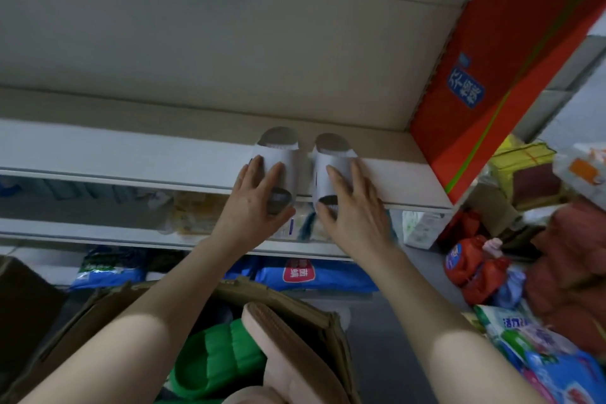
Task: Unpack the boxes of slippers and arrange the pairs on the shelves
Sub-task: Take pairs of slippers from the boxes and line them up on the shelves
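White slippers [278, 154] (a pair) on shelf [131, 151]

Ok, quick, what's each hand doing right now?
Left hand: open, straight fingers resting on the left white slipper on the shelf.
Right hand: open, fingers spread on the right white slipper.

White slippers [278, 157] matt foam; shelf [131, 154] smooth painted; box [301, 308] brown cardboard; green slipper [213, 354] ribbed.
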Tool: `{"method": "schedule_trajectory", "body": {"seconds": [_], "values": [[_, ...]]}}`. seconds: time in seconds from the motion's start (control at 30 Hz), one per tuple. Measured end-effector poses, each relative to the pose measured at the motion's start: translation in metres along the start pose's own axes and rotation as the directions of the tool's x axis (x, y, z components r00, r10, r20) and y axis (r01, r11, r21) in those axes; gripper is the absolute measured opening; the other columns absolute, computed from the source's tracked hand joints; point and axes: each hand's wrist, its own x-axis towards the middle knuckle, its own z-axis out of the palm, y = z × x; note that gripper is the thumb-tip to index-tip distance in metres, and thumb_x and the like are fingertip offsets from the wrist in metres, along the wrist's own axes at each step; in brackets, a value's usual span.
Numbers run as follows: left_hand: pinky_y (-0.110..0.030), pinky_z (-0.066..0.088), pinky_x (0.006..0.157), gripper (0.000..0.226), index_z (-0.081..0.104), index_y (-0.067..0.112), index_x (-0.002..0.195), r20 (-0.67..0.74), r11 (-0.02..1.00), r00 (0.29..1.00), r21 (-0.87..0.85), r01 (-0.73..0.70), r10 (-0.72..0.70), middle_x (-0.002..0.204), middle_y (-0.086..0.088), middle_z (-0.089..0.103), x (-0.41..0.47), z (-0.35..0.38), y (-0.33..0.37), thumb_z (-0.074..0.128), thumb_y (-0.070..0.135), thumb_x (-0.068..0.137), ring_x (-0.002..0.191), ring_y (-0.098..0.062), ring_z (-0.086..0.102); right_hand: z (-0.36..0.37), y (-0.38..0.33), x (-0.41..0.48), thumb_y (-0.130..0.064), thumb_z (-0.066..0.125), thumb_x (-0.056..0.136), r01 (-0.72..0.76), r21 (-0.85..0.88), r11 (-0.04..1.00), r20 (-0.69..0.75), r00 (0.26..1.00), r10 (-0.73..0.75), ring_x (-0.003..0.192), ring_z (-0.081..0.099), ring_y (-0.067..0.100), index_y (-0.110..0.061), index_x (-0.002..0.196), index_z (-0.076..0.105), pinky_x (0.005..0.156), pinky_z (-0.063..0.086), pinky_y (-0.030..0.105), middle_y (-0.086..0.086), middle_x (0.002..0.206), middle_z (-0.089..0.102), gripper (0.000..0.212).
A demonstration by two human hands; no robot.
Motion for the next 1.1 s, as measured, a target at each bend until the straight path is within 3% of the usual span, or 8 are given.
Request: {"method": "schedule_trajectory", "body": {"seconds": [0.1,0.2,0.37,0.8,0.93,1.1], "values": [[-0.053,0.028,0.115,0.084,0.014,0.036,0.151,0.021,1.0,1.0,0.019,-0.003,0.003,0.161,-0.007,0.007,0.014,0.014,0.019,0.057,0.06,0.083,0.147,-0.031,0.011,-0.003,0.028,0.013,-0.045,0.042,0.097,-0.063,-0.006,0.998,0.035,0.997,0.063,0.131,0.039,0.041,-0.035,0.153,0.013,0.103,0.042,0.048,0.018,0.159,0.013,0.064],[-0.049,0.022,0.118,0.084,0.013,0.035,0.152,0.036,1.0,0.999,0.016,-0.009,0.009,0.162,-0.008,0.004,0.032,0.031,0.041,0.057,0.059,0.085,0.148,-0.031,0.007,-0.009,0.056,0.026,-0.042,0.041,0.097,-0.102,-0.044,0.994,0.082,0.991,0.105,0.124,0.045,0.043,-0.041,0.152,0.011,0.098,0.045,0.047,0.019,0.158,0.017,0.063],[-0.042,0.011,0.118,0.084,0.013,0.034,0.153,0.062,0.999,0.998,0.016,-0.031,0.03,0.162,-0.011,0.002,0.061,0.057,0.073,0.056,0.06,0.086,0.148,-0.033,0.004,-0.018,0.093,0.042,-0.036,0.043,0.097,-0.106,-0.116,0.988,0.087,0.989,0.117,0.127,0.042,0.041,-0.04,0.153,0.013,0.1,0.041,0.048,0.019,0.155,0.024,0.063],[-0.043,0.013,0.119,0.085,0.015,0.028,0.153,0.03,0.994,0.997,0.077,-0.077,0.075,0.16,-0.018,0.003,0.082,0.084,0.089,0.051,0.064,0.086,0.148,-0.036,0.003,-0.013,0.12,0.048,-0.046,0.035,0.101,-0.127,-0.144,0.981,0.11,0.984,0.143,0.138,0.03,0.044,-0.033,0.155,0.002,0.111,0.032,0.051,0.023,0.159,0.011,0.065],[-0.045,0.016,0.12,0.08,0.017,0.028,0.153,0.073,0.99,0.989,0.056,-0.129,0.125,0.161,-0.017,0.007,0.073,0.076,0.077,0.046,0.062,0.088,0.148,-0.035,0.006,-0.02,0.116,0.041,-0.043,0.036,0.102,-0.131,-0.164,0.978,0.121,0.981,0.151,0.138,0.031,0.043,-0.03,0.156,0.01,0.112,0.031,0.049,0.022,0.159,0.014,0.062],[-0.042,0.017,0.121,0.066,0.026,0.016,0.152,0.105,0.965,0.966,0.096,-0.245,0.235,0.158,-0.016,0.023,0.03,0.051,0.042,0.05,0.042,0.095,0.146,-0.034,0.018,-0.028,0.091,0.003,-0.037,0.044,0.1,-0.07,-0.197,0.978,0.05,0.995,0.082,0.132,0.039,0.041,-0.019,0.148,0.036,0.105,0.037,0.046,0.021,0.152,0.029,0.051]]}}
